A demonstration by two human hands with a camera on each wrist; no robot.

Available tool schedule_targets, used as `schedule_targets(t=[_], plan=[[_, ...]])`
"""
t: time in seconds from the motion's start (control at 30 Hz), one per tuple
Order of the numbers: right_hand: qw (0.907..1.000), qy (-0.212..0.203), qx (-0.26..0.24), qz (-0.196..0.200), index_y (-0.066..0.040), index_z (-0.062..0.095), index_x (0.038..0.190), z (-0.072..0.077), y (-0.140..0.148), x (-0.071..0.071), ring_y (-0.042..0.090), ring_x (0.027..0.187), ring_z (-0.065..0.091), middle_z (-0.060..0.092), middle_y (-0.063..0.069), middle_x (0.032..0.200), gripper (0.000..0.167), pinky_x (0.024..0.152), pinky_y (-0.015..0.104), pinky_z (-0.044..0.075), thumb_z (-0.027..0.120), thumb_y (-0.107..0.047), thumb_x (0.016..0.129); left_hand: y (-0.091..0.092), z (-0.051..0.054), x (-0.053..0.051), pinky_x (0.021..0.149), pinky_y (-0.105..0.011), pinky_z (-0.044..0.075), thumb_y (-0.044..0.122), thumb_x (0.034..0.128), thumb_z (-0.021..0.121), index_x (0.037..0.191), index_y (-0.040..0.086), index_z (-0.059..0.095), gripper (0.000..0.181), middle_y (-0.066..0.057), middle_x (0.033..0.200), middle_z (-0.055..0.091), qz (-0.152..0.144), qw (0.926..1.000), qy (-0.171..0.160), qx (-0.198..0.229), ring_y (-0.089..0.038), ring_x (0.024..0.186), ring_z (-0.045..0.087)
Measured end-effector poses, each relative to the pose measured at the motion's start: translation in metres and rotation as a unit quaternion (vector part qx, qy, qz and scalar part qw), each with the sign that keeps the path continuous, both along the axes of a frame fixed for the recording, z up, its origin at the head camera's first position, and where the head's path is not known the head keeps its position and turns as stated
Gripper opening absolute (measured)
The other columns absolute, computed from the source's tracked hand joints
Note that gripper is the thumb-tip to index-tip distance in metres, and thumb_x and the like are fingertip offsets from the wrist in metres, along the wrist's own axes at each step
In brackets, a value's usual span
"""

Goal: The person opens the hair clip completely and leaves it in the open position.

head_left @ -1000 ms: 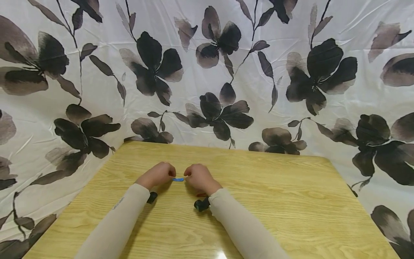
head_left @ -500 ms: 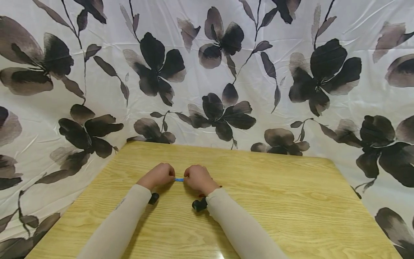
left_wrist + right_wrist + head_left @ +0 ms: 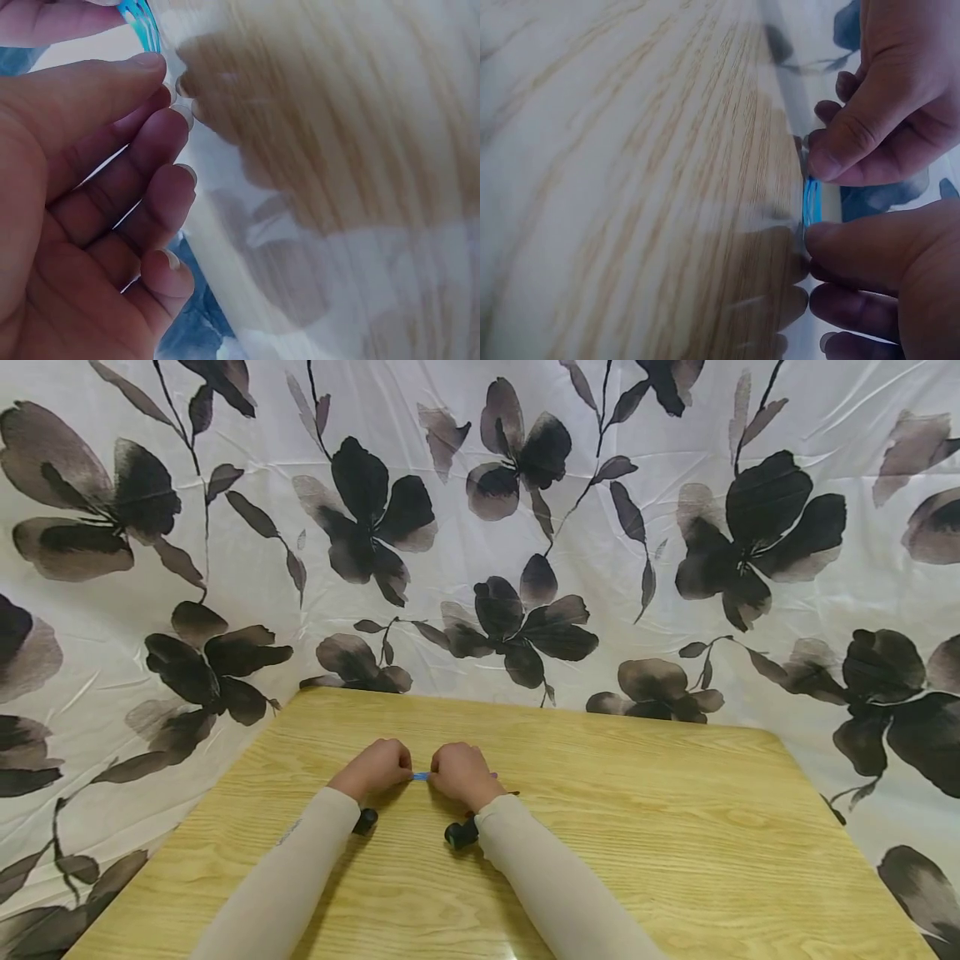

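Note:
A short, narrow blue band point(image 3: 421, 776) spans the gap between my two hands, low over the table. Thin strands or slits run along it; its exact kind is unclear. My left hand point(image 3: 379, 768) pinches one end between thumb and forefinger, its other fingers curled, as the left wrist view shows. At the opposite end, my right hand point(image 3: 461, 772) pinches the band with thumb and finger; the right wrist view shows both thumbs point(image 3: 826, 161) on it. Fingers cover both ends. Behind the right hand peek a small purple thing point(image 3: 494, 775) and a reddish one point(image 3: 513, 792).
The wood-grain table point(image 3: 637, 827) has a glossy surface. Floral cloth point(image 3: 420, 643) hangs behind it and along its sides. Black camera parts point(image 3: 461, 835) sit below the wrists, close to the tabletop.
The right hand has gone from beside the blue band to gripping its end. Less of the band shows now, and it looks straighter. The head view has shifted slightly left.

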State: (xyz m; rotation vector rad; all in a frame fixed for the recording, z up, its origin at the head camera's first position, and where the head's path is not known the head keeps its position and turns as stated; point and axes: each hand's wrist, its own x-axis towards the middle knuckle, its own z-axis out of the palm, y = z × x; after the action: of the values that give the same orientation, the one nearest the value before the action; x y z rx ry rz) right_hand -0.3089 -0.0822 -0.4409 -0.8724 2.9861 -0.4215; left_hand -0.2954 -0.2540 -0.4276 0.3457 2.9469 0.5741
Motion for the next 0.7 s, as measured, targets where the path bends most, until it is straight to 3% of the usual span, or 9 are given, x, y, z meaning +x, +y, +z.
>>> schedule_targets(t=[0.37, 0.7], plan=[[0.9999, -0.001, -0.011, 0.009, -0.022, 0.074, 0.087, -0.0033, 0.0015, 0.0000, 0.011, 0.080, 0.063, 0.071, -0.010, 0.084, 0.012, 0.085, 0.039, 0.050, 0.064, -0.023, 0.091, -0.0010, -0.0018, 0.0057, 0.058, -0.027, 0.041, 0.008, 0.0900, 0.061, 0.076, 0.010, 0.066, 0.015, 0.001, 0.070, 0.060, -0.005, 0.9997, -0.016, 0.017, -0.014, 0.061, 0.050], [0.9967, -0.022, -0.078, 0.001, -0.020, 0.074, 0.087, -0.0015, 0.0058, -0.0008, 0.012, 0.075, 0.060, 0.070, -0.006, 0.087, 0.011, 0.068, 0.025, 0.049, 0.064, -0.018, 0.091, -0.0005, -0.0009, 0.0069, 0.055, -0.026, 0.041, 0.005, 0.0878, 0.060, 0.076, 0.010, 0.065, 0.014, 0.001, 0.066, 0.058, -0.011, 0.9996, -0.010, 0.025, -0.014, 0.059, 0.049]])
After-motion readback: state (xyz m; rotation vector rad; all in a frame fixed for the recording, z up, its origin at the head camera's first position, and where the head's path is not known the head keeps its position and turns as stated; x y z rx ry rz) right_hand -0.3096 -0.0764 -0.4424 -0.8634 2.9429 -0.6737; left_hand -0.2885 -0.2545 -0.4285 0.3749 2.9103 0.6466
